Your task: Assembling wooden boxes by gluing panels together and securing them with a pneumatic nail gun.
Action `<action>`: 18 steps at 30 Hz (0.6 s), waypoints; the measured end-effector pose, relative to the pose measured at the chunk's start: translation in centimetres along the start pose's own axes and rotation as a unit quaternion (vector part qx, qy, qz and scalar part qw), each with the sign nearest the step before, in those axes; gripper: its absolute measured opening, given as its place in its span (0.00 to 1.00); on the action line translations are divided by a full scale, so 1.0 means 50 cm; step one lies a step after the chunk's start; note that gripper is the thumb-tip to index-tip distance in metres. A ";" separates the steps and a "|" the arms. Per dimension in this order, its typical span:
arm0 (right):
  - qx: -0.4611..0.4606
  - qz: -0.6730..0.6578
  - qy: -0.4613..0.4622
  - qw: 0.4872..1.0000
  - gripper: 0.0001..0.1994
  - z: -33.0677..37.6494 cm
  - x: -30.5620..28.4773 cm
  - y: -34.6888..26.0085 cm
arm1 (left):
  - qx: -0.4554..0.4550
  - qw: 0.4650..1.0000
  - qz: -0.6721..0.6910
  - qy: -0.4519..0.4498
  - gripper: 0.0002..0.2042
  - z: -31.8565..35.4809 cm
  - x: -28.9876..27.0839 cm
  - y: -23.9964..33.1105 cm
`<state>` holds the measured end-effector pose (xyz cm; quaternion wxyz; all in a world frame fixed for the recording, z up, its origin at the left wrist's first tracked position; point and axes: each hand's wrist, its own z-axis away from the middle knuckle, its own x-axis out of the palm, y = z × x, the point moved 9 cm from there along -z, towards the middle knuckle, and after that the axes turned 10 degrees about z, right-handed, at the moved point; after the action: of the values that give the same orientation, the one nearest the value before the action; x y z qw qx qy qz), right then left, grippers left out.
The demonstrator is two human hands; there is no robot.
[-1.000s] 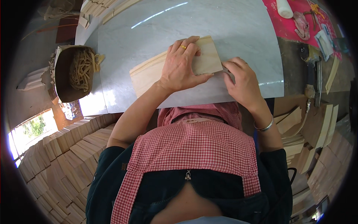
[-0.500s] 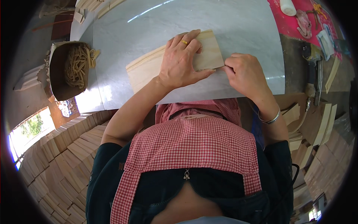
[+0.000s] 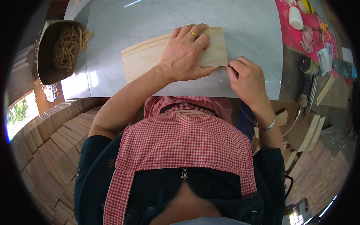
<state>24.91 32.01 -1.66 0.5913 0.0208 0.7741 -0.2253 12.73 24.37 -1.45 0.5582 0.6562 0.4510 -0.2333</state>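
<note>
A pale, flat wooden board (image 3: 213, 48) lies slantwise on the grey tabletop near its front edge. My left hand (image 3: 183, 52), with a gold ring, is spread across the board's right half. Its fingers bend over toward the far edge while the thumb stretches along the near edge, holding the board down. At the board's near right corner my right hand (image 3: 245, 77) is closed in a pinch, thumb against forefinger. A tiny dark thing shows at those fingertips, too small to name. The right fingertips are at the corner; whether they touch the wood I cannot tell.
A dark open box (image 3: 48, 52) full of thin wood strips (image 3: 69, 48) stands at the table's left. Stacked wooden boards (image 3: 60, 150) fill the lower left. On a pink-red sheet (image 3: 283, 22) at the far right are a white bottle (image 3: 296, 18) and a pink cloth (image 3: 308, 39).
The whole view has shifted and turned slightly. My left hand keeps its hold on the board. My right hand stays pinched at the same corner, its knuckles turned a little.
</note>
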 end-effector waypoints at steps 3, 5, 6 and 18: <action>0.027 -0.026 0.016 0.999 0.07 0.002 -0.010 -0.002 | -0.006 1.000 0.006 0.026 0.25 0.004 -0.008 -0.001; 0.032 -0.031 0.020 0.999 0.06 0.001 -0.010 0.003 | -0.010 0.999 0.009 0.040 0.24 0.004 -0.012 -0.001; 0.026 -0.043 0.018 0.999 0.06 0.001 -0.008 0.005 | -0.013 0.999 0.016 0.029 0.24 0.002 -0.009 -0.002; 0.130 0.194 0.154 0.960 0.21 0.111 -0.143 0.298 | 0.005 1.000 0.002 0.027 0.23 0.013 -0.011 -0.009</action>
<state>36.55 44.98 -1.00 0.4898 0.2813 0.8009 -0.1990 12.19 23.55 -1.41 0.5432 0.6659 0.4633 -0.2167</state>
